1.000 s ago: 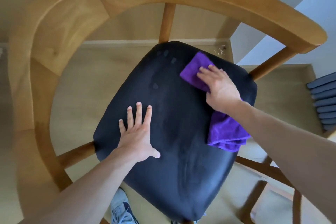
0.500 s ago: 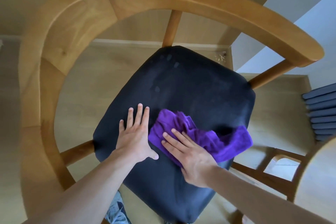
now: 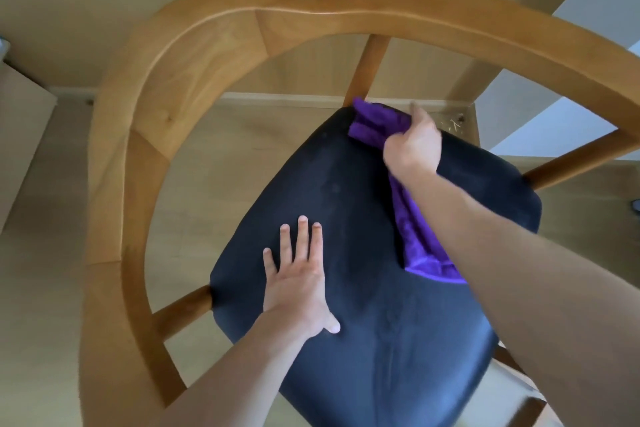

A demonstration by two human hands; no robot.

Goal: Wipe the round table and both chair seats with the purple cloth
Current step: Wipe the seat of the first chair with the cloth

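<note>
Cloth: we see the purple cloth (image 3: pixel 375 123) bunched at the seat's far edge, trailing toward us.
Seat: the dark chair seat (image 3: pixel 346 218) looks, we think, faintly smudged.

The cloth (image 3: pixel 375 125) is bright purple against the plain black seat (image 3: pixel 346 201). Around the seat, the chair frame (image 3: pixel 207 45) is honey-brown wood with visible grain; beyond the seat, the floor (image 3: pixel 214 149) is pale beige.

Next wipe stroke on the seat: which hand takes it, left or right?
Right. The right hand already grips the purple cloth at the far edge of the black chair seat, ready to pull a stroke back. The left hand lies flat on the seat with no cloth, likely bracing the chair.
</note>
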